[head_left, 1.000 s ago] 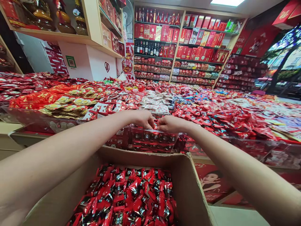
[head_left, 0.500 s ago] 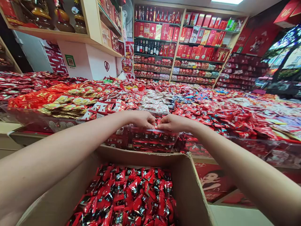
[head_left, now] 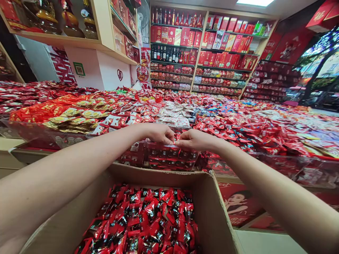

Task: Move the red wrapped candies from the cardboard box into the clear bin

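Note:
My left hand (head_left: 161, 134) and my right hand (head_left: 194, 139) meet over the front wall of a clear plastic bin (head_left: 172, 145). Their fingers are pinched closed and the fingertips almost touch. A small red wrapped candy (head_left: 178, 134) shows in the gap between them; the fingers cover most of what they grip. Through the bin's wall, rows of red and black wrapped candies (head_left: 173, 153) are visible. Below my arms stands an open cardboard box (head_left: 208, 208), holding a loose heap of the same red and black candies (head_left: 148, 218).
Bins of packaged sweets (head_left: 238, 130) spread across the counter on both sides. Gold packets (head_left: 76, 120) lie to the left. Behind rise shelves (head_left: 197, 53) of bottles and red boxes. A wooden cabinet (head_left: 103, 44) juts out at upper left.
The view shifts very slightly. My right hand's fingertips move a touch to the left, closer to my left hand; both stay pinched at the bin. The candies in the box look unchanged.

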`<state>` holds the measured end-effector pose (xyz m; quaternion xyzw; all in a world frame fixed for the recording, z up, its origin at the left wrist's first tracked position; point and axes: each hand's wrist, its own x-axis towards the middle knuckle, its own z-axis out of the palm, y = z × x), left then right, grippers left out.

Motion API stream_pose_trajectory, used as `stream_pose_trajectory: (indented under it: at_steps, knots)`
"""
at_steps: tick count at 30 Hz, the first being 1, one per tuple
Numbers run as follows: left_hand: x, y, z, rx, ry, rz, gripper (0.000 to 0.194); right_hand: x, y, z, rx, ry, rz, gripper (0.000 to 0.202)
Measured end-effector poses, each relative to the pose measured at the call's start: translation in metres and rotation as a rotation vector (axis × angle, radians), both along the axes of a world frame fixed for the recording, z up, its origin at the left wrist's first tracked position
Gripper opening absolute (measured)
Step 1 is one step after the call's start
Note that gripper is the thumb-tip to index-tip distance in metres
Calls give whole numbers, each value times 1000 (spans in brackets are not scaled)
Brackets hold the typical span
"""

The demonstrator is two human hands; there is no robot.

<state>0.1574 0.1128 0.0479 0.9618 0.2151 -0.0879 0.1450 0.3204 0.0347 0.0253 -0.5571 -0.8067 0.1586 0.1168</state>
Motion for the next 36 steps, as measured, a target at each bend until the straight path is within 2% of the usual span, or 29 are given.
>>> stream_pose_trajectory:
  at_steps: [11, 27, 36]
  knots:
    - [-1, -7, -7, 97, -81, 29, 22, -3, -8, 3, 68, -22, -19, 33]
    - [-3, -14, 2, 141, 11, 23, 23, -5, -13, 2, 97, -32, -18, 29]
    - [-4, -21, 5, 152, 35, 60, 32, -5, -13, -1, 123, -24, -23, 28]
